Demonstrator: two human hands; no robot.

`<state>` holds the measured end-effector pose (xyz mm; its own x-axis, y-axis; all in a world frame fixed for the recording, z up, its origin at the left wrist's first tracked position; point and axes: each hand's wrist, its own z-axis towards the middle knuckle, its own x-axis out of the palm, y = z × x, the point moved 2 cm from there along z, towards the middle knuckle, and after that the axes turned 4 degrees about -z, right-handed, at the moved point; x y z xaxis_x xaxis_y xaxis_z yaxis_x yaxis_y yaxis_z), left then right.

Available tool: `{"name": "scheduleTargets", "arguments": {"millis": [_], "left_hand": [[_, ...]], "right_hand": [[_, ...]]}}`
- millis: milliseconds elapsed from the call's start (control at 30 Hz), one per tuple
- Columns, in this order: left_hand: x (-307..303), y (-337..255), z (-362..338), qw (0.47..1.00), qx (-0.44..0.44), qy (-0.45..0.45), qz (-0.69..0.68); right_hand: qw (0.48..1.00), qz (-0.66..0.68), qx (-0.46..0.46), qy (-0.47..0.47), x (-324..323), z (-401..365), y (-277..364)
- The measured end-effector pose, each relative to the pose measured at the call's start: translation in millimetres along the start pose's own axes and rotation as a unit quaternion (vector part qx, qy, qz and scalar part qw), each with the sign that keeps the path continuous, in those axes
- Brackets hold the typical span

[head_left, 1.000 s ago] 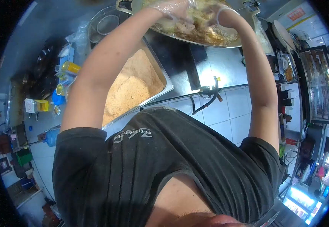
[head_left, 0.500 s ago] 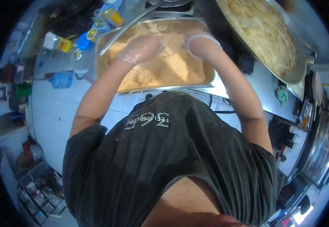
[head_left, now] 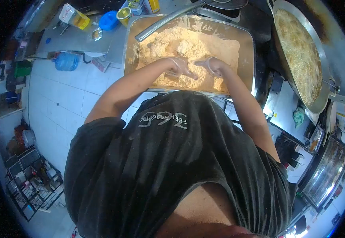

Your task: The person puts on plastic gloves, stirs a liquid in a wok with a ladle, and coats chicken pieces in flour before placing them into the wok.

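A metal tray [head_left: 130,59] holds pale orange-tan flour. Flour-covered lumps [head_left: 186,48] sit toward its far side; what is inside the coating cannot be told. My left hand [head_left: 180,67], in a clear plastic glove, reaches in low, its fingers stretched toward the middle and dusted with flour. Opposite it, my right hand [head_left: 214,66], also gloved, has its fingers pointing left. Between and below the hands lies a crumbly coated heap [head_left: 196,77], partly hidden by them. Neither hand is clearly closed around a piece.
A long metal handle [head_left: 168,22] crosses the tray's far left rim. A large wok [head_left: 327,79] of bubbling oil stands at the right. A yellow-labelled bottle [head_left: 75,18], a blue lid [head_left: 108,20] and a can [head_left: 124,16] are on the left counter.
Both hands have come down and closer together into the flour. Coated lumps now show where the flour looked flatter. The view has shifted, so the tray sits further right.
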<state>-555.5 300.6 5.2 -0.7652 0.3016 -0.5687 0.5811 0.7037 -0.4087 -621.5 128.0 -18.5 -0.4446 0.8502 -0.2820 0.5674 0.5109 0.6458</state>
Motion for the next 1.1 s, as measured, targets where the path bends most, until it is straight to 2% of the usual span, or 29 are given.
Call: {"name": "scheduleTargets", "arguments": {"millis": [33,100,133,200,233,333,400,433,467,500,533,567,600,633,700,767,867,967,1000,1100], "left_hand": [[-15.0,-12.3,-16.7,0.999,0.001,0.033,-0.012],[-14.2,5.0,-3.0,0.999,0.03,0.016,-0.031],[-13.6,15.6,1.0,0.998,0.044,0.008,-0.041],[-23.2,20.7,-24.6,0.979,0.041,-0.031,-0.196],[-34.9,19.6,-31.6,0.983,0.019,-0.087,-0.163],[-50.7,14.0,-60.5,0.935,-0.028,-0.156,-0.317],[-30.2,45.6,-37.5,0.893,-0.015,-0.179,-0.413],[-26.8,50.8,-38.0,0.932,0.001,-0.19,-0.308],[-23.6,55.5,-39.1,0.958,0.014,-0.206,-0.198],[-16.9,60.0,-37.0,0.929,0.015,-0.213,-0.302],[-23.3,51.2,-47.3,0.938,-0.039,-0.193,-0.285],[-29.8,42.1,-58.0,0.944,-0.091,-0.17,-0.267],[-24.4,44.5,-55.1,0.953,-0.061,-0.186,-0.231],[-17.3,49.1,-49.0,0.96,-0.031,-0.201,-0.194],[-10.8,48.7,-46.5,0.971,0.009,-0.205,-0.12],[-8.4,42.7,-48.6,0.982,0.026,-0.183,-0.046],[1.3,47.3,-29.1,0.994,-0.046,-0.083,-0.056],[7.7,37.0,-43.7,0.987,0.032,-0.155,0.014],[10.1,40.3,-40.1,0.986,0.019,-0.163,-0.002],[18.7,48.5,-32.4,0.981,0.002,-0.187,-0.047]], "right_hand": [[0.999,-0.002,-0.038,0.003,-9.8,-12.1,0.6],[0.996,0.027,-0.084,0.025,-30.3,-6.7,-28.7],[0.998,-0.014,-0.066,-0.005,-31.6,-17.6,-21.5],[0.991,-0.104,-0.043,-0.074,-42.1,-55.7,17.9],[0.981,0.109,-0.093,-0.128,-46.0,-60.1,13.6],[0.941,0.131,0.008,-0.311,-58.3,-28.4,-15.2],[0.938,0.086,-0.232,-0.243,-75.7,18.0,-88.3],[0.947,0.111,-0.147,-0.262,-74.5,1.7,-62.0],[0.959,0.031,-0.114,-0.256,-71.1,-3.7,-51.4],[0.964,-0.053,-0.082,-0.247,-67.9,-9.0,-41.1],[0.961,-0.135,-0.053,-0.234,-64.6,-14.3,-30.8],[0.973,-0.15,-0.056,-0.166,-54.2,-42.9,8.8],[0.98,-0.164,-0.059,-0.099,-41.8,-56.4,34.5],[0.953,-0.265,-0.065,-0.127,-26.5,-47.8,36.1],[0.868,-0.457,-0.076,-0.18,3.9,-27.6,24.0],[0.871,-0.46,-0.113,-0.131,6.1,-17.8,16.8],[0.898,-0.408,-0.126,-0.108,-4.6,-18.5,12.4],[0.955,-0.248,-0.067,-0.151,-21.2,-32.1,16.2],[0.968,-0.178,-0.037,-0.17,-24.9,-36.2,14.9],[0.954,-0.084,-0.101,-0.271,-42.3,-32.3,6.2]]}}
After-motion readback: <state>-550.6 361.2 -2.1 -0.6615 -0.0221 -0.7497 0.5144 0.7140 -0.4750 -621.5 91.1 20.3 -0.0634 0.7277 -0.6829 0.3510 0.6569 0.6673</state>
